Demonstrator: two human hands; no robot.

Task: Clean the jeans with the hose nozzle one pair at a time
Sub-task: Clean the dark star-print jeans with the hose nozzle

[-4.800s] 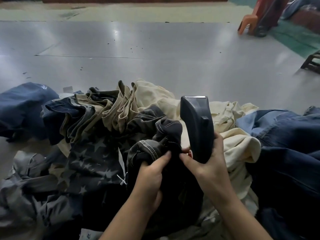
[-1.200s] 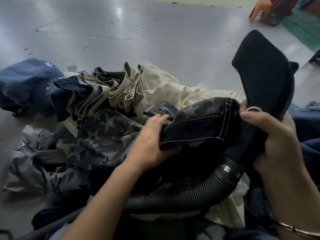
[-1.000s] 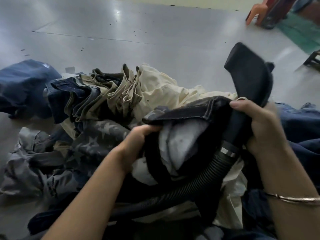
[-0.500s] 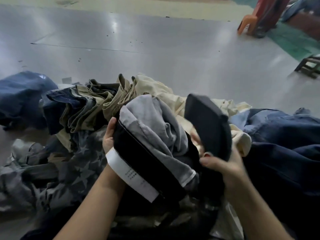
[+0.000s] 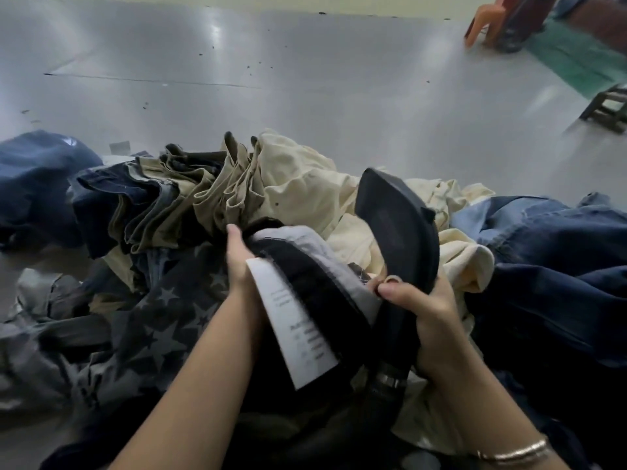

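A dark pair of jeans (image 5: 305,276) with a star print lies turned partly inside out in front of me, its grey lining and a long white label (image 5: 291,320) showing. My left hand (image 5: 239,262) grips the bunched waistband from the left. My right hand (image 5: 424,310) grips the neck of the black hose nozzle (image 5: 397,225), whose wide head points up and away, right beside the jeans. The ribbed hose (image 5: 383,395) runs down below my right hand.
Cream and khaki trousers (image 5: 271,188) are heaped behind the dark pair. Blue jeans (image 5: 549,259) lie to the right and a dark blue bundle (image 5: 37,178) to the far left. Grey floor stretches beyond. An orange stool (image 5: 481,23) and a low wooden stool (image 5: 607,108) stand at the far right.
The dark jeans have been flipped so lining and label face up. The nozzle has swung from high on the right down to beside the jeans, and my left hand has regripped the waistband.
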